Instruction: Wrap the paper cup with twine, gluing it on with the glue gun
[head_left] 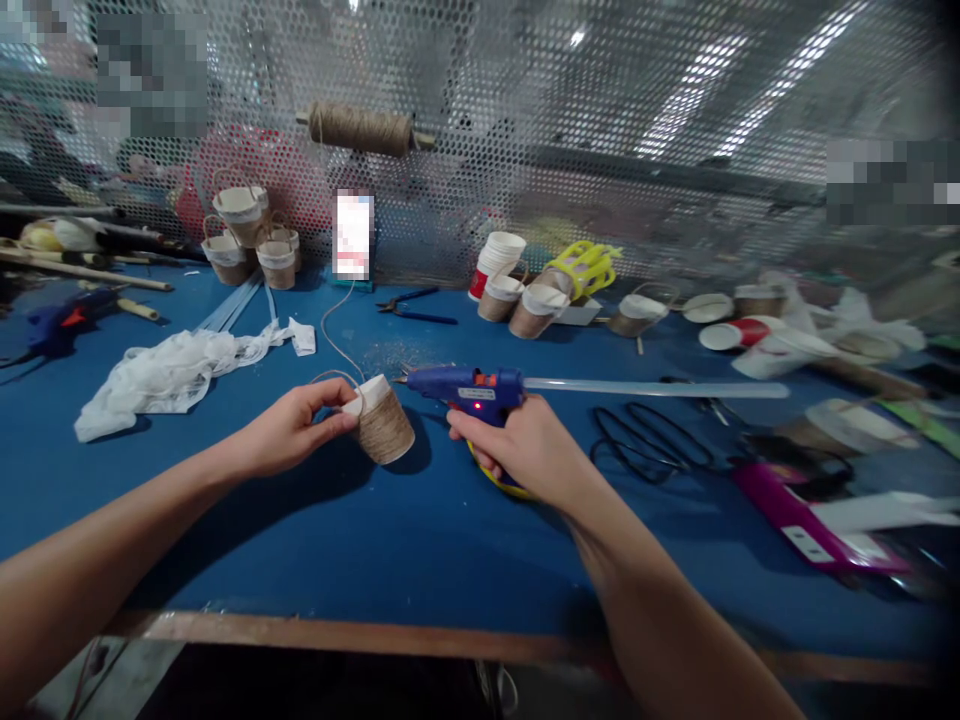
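Observation:
Between its thumb and fingers my left hand (304, 425) pinches the rim of a small cup wrapped in twine (384, 430), which is tilted above the blue table. A strand of twine (335, 338) runs from the cup's top back toward the phone. My right hand (525, 445) is wrapped round the handle of a blue glue gun (457, 385), whose lit nozzle side points left, close to the cup's rim. A long clear glue stick (652, 387) sticks out of the gun's back.
White lace (172, 375) lies at the left, near another glue gun (71, 318). Twine-wrapped cups (276, 262), a phone (352, 238) and pliers (420, 305) stand or lie at the back. Black cable (652, 445) and a purple power strip (806, 520) are at the right.

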